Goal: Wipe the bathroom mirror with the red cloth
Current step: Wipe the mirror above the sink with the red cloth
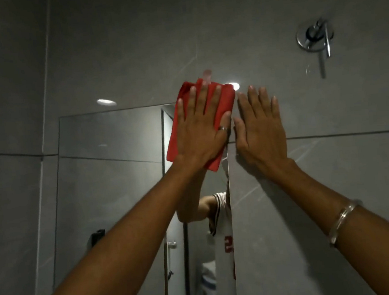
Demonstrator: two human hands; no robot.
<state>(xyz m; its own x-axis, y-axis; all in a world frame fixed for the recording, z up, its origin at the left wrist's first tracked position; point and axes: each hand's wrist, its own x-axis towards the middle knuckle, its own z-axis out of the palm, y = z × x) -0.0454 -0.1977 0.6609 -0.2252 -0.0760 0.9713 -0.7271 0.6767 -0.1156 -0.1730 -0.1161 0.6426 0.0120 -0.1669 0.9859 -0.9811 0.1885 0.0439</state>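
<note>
The frameless mirror (110,168) hangs on the grey tiled wall, filling the left and middle of the view. A folded red cloth (224,97) lies flat against the mirror's top right corner, its upper part lapping onto the tile above. My left hand (201,132) presses on the cloth with fingers spread and a ring on the thumb. My right hand (260,127) rests flat on the bare tile just right of the mirror's edge, fingers apart, holding nothing. A bangle sits on that wrist.
A chrome tap handle (315,38) juts from the wall at the upper right. Tile joints run across the wall. The mirror reflects a door, a person's sleeve and white shirt, and ceiling lights. A small dark fitting (97,235) shows low on the left.
</note>
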